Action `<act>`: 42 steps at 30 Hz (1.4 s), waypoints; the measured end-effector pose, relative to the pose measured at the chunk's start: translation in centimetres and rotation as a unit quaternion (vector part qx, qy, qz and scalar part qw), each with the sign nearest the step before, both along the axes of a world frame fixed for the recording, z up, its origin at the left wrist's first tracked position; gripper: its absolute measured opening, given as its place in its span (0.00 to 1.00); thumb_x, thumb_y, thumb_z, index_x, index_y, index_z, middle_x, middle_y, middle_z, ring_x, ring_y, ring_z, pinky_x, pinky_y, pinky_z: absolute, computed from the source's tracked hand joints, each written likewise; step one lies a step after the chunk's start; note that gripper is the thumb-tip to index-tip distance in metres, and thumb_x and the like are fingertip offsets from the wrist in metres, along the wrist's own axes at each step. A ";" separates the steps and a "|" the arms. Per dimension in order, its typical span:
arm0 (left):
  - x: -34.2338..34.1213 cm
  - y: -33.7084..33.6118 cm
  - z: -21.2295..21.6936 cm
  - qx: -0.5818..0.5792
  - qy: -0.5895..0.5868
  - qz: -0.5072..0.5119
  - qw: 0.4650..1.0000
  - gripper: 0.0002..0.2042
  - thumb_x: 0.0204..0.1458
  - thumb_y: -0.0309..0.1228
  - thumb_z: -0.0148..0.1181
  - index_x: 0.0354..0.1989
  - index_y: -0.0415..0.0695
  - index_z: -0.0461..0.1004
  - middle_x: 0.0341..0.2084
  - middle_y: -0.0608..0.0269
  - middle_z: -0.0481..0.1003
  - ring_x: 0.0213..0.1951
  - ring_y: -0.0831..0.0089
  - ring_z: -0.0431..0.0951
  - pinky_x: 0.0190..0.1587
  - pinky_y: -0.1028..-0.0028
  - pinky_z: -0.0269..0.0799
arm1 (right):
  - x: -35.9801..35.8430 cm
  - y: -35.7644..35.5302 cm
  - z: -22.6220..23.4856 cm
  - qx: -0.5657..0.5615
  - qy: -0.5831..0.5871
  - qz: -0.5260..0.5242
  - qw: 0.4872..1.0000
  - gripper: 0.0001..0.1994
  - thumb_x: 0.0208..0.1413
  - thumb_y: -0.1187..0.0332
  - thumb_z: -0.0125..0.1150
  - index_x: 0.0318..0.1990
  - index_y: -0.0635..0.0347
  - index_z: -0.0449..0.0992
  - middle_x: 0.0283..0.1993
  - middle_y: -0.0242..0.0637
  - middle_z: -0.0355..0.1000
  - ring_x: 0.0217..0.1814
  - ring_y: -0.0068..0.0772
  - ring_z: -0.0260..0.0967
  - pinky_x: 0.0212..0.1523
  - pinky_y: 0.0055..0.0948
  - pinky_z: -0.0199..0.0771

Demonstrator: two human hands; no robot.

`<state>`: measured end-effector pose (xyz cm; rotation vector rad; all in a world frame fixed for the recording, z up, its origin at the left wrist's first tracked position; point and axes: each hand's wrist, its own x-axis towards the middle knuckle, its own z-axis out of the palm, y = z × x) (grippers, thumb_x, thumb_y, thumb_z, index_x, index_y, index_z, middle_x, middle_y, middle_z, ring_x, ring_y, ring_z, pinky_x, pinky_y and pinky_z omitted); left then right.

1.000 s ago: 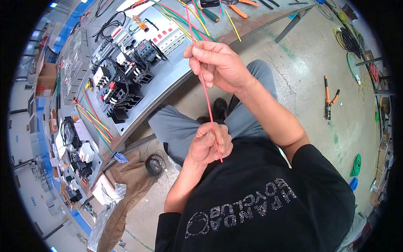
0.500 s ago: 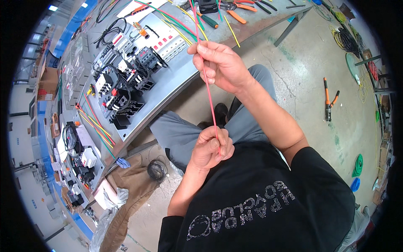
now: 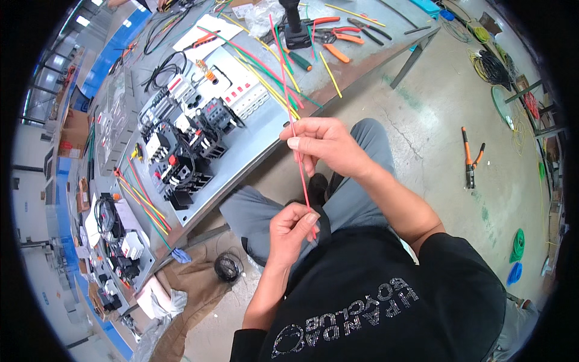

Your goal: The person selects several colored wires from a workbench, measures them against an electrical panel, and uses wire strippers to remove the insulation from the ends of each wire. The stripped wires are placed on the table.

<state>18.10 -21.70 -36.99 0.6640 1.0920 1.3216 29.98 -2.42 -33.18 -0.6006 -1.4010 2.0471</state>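
A thin red wire [image 3: 303, 182] runs between my two hands, above my lap. My left hand [image 3: 292, 232], the lower one, pinches it near its lower end. Higher up, my right hand [image 3: 325, 145] closes thumb and fingers around the same wire. The wire's upper part stretches over the workbench [image 3: 248, 146] toward the far side. On the bench left of my hands lies a white mounting plate [image 3: 226, 75] beside several black electrical components [image 3: 212, 114] with black wiring. Loose green and yellow wires [image 3: 263, 73] lie just beyond my right hand.
Orange-handled pliers [image 3: 336, 52], a green-handled screwdriver [image 3: 300, 60] and a black power tool [image 3: 294, 30] occupy the bench's far side. Another orange-handled tool [image 3: 470, 160] lies on the floor at right. A wire coil [image 3: 228, 266] sits beneath the bench's left part.
My right hand has come down toward my left hand along the red wire. The bench appears lower in view, showing more of the black power tool.
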 end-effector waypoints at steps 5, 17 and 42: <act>-0.2 0.0 0.0 -0.003 0.000 -0.015 1.000 0.06 0.63 0.28 0.62 0.37 0.37 0.76 0.25 0.64 0.77 0.22 0.83 0.71 0.27 0.82 0.68 | -0.1 0.1 -0.4 -0.004 0.007 0.007 1.000 0.11 0.66 0.71 0.57 0.50 0.68 0.77 0.27 0.33 0.75 0.20 0.19 0.70 0.23 0.20 0.71; 0.7 -1.2 -0.5 -0.027 0.082 -0.024 0.996 0.06 0.63 0.29 0.62 0.36 0.39 0.77 0.22 0.70 0.76 0.22 0.86 0.69 0.26 0.83 0.64 | 0.0 6.2 0.1 0.019 -0.015 -0.084 0.996 0.12 0.64 0.70 0.59 0.50 0.69 0.78 0.29 0.34 0.77 0.20 0.20 0.73 0.22 0.21 0.77; -0.8 2.2 -1.5 0.013 -0.013 0.033 0.999 0.12 0.66 0.32 0.58 0.52 0.38 0.75 0.30 0.64 0.79 0.27 0.82 0.74 0.31 0.81 0.70 | -0.6 -0.9 -2.0 -0.003 -0.027 -0.003 1.000 0.14 0.67 0.67 0.60 0.54 0.66 0.77 0.29 0.29 0.74 0.27 0.17 0.72 0.27 0.21 0.77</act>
